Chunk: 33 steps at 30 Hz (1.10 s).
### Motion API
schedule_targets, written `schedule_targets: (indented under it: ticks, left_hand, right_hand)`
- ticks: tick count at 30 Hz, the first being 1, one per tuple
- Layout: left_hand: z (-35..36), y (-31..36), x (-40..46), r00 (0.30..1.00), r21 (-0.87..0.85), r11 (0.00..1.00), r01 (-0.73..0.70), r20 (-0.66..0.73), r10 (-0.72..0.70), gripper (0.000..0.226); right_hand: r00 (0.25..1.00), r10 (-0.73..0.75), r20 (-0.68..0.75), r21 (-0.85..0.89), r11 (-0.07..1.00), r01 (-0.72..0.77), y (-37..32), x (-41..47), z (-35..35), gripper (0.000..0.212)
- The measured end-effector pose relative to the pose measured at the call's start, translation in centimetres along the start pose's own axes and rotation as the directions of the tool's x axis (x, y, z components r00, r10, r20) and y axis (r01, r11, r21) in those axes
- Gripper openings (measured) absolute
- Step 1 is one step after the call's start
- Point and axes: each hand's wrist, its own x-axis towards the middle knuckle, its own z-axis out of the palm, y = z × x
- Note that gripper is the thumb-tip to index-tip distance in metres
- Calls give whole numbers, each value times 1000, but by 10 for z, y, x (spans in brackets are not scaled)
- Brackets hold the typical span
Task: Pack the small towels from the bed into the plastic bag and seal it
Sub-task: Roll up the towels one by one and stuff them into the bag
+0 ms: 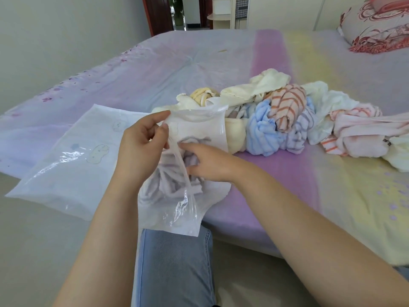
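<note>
Pastel-striped bed sheet [287,165], smooth, wrinkled at far end. Glossy translucent plastic bag [177,209] at near bed edge, mouth pinched open by left hand [141,147] between thumb and forefinger. Right hand [208,162], fingers curled, pushing soft lilac towel [161,187] inside; fingertips hidden by film. Heap of crumpled terry towels [276,116] just behind bag. Second flat bag [73,165] left of it.

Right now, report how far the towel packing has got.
Done: one pale lilac towel sits inside the clear plastic bag. In hand: the left hand pinches the bag's open mouth while the right hand pushes in. Left: the mixed towel pile on the bed, then sealing.
</note>
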Motion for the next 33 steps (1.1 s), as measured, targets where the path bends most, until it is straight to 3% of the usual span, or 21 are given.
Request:
schedule_targets:
  ticks: [3, 4, 8, 11, 14, 16, 19, 21, 23, 24, 25, 26, 27, 29, 31, 33]
  left_hand:
    - [-3, -8, -1, 1000, -41, 999, 14, 8, -14, 27]
    - [-3, -10, -2, 1000, -52, 999, 18, 12, -17, 27]
    - [-2, -13, -5, 1000, -99, 995, 18, 14, -17, 28]
    - [-6, -11, -7, 1000, -109, 994, 22, 17, -20, 29]
    - [-17, -13, -9, 999, -100, 994, 35, -3, -36, 29]
    - [-25, -17, -9, 998, -114, 992, 48, -28, -51, 29]
    - [-29, -23, -7, 996, -140, 989, 49, -70, -59, 30]
    - [-28, -29, -5, 991, -165, 985, 61, -110, -79, 30]
    - [-27, -33, -4, 982, -202, 977, 66, -162, -100, 30]
    - [-27, -34, -4, 976, -217, 974, 67, -186, -108, 31]
    - [-27, -34, -3, 971, -230, 971, 67, -208, -116, 31]
    - [-26, -34, -3, 965, -243, 968, 66, -230, -124, 31]
    - [-26, -35, -3, 960, -257, 964, 67, -248, -132, 32]
    - [-25, -36, -5, 952, -278, 958, 72, -268, -150, 32]
    - [-25, -37, -9, 952, -279, 957, 81, -263, -157, 33]
    - [-24, -40, -13, 956, -274, 958, 85, -249, -156, 34]
  right_hand:
    - [962, 82, -260, 34, 997, -75, 23, -10, 2, 35]
    - [959, 96, -266, 21, 995, -94, 28, -11, 4, 36]
    - [971, 222, 83, -48, 975, -219, 33, 5, 24, 49]
    - [925, 258, 280, 15, 962, -273, 19, 35, 41, 16]
    - [903, 71, 423, 314, 924, -220, 1, 64, 55, 12]
    - [919, -3, 395, 370, 916, -157, 2, 70, 62, 18]
    - [989, 23, 147, 290, 955, -66, 5, 42, 49, 38]
    - [968, 20, -251, 438, 894, 95, 9, 10, 36, 32]
    - [751, 113, -650, 497, 812, 308, 16, -16, 15, 34]
    - [632, 148, -761, 440, 833, 335, 25, -20, 4, 34]
    - [561, 155, -813, 361, 890, 278, 38, -16, -7, 33]
    - [558, 155, -815, 267, 956, 124, 50, -9, -19, 35]
    - [629, 185, -755, 168, 982, -87, 61, 1, -30, 44]
    - [765, 356, -537, 11, 910, -415, 79, 18, -39, 81]
    - [802, 399, -445, -152, 849, -506, 88, 27, -29, 91]
    - [822, 348, -450, -253, 834, -491, 97, 26, -10, 75]
